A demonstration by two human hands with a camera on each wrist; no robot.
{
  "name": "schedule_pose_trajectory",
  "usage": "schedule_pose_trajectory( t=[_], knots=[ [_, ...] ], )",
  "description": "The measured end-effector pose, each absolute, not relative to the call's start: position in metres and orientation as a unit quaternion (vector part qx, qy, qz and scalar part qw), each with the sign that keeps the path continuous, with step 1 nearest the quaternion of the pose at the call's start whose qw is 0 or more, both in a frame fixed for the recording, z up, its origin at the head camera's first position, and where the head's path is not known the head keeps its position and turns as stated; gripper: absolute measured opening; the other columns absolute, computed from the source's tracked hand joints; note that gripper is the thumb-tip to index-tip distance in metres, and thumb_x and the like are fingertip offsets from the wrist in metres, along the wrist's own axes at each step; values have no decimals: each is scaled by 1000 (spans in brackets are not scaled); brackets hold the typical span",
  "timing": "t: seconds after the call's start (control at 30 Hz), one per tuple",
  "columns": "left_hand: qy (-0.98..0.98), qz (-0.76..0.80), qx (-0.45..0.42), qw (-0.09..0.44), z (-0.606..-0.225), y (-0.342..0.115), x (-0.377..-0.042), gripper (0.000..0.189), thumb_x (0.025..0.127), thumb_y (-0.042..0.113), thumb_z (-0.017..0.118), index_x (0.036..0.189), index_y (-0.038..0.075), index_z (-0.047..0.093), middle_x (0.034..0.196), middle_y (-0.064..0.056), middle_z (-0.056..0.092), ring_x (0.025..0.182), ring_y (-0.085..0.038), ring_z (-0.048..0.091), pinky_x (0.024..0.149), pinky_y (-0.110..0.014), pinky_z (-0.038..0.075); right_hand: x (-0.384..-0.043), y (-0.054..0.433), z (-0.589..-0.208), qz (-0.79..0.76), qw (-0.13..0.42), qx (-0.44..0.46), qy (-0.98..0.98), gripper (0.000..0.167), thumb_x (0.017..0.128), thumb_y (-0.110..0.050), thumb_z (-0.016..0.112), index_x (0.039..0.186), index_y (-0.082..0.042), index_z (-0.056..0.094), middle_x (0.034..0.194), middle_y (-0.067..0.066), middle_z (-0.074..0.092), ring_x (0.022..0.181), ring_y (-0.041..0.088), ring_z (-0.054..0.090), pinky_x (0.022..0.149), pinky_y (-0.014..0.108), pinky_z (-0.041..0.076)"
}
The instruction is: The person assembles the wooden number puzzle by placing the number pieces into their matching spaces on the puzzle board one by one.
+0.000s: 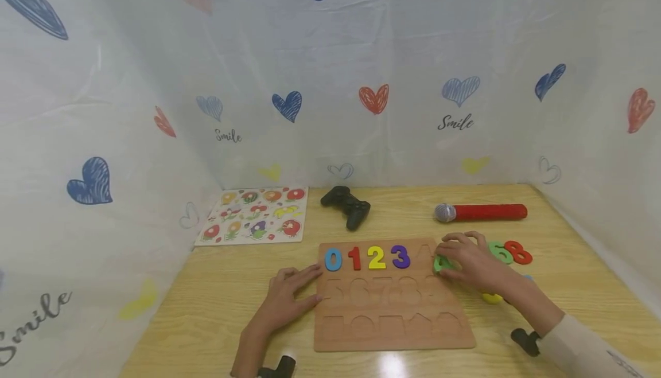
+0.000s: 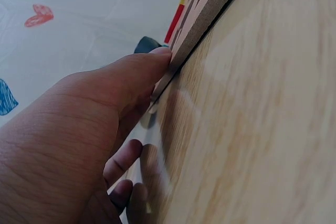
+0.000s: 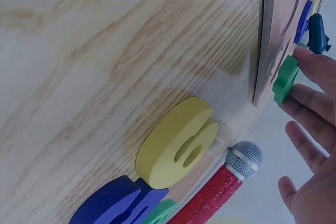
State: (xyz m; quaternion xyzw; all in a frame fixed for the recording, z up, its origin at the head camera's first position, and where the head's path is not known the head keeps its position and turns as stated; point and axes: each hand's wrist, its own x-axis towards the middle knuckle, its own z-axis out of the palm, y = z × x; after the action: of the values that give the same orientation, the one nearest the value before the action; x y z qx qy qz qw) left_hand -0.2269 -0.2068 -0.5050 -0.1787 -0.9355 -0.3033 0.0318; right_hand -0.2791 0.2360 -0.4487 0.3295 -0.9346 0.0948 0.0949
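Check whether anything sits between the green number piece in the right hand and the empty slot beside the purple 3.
Nothing visible does. The right hand pinches the green piece at the board edge, right beside the empty slot.

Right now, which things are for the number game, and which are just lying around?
For the game: number board, green piece in right hand, loose yellow, green and red numbers.

Lying around: black game controller, red microphone, flower puzzle.
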Motion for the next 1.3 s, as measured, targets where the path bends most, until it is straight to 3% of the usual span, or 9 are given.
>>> schedule_pose_trajectory(
  t=[0.73,1.3],
  knots=[
    [-936,-296,-185,38,-506,-207,-228,55,92,50,67,142,31,58,150,16,47,121,-21,39,97,-55,29,-294,224,-455,101,87,327,-935,38,81,-24,84,114,-7,74,114,9,71,121,37,50,97,66,22],
    [-936,-304,-176,31,-505,-206,-227,55,92,52,66,142,32,58,151,18,46,120,-18,37,95,-51,30,-303,214,-457,78,88,323,-939,30,82,-26,83,107,-11,75,107,3,73,119,35,51,97,67,24]
  ],
)
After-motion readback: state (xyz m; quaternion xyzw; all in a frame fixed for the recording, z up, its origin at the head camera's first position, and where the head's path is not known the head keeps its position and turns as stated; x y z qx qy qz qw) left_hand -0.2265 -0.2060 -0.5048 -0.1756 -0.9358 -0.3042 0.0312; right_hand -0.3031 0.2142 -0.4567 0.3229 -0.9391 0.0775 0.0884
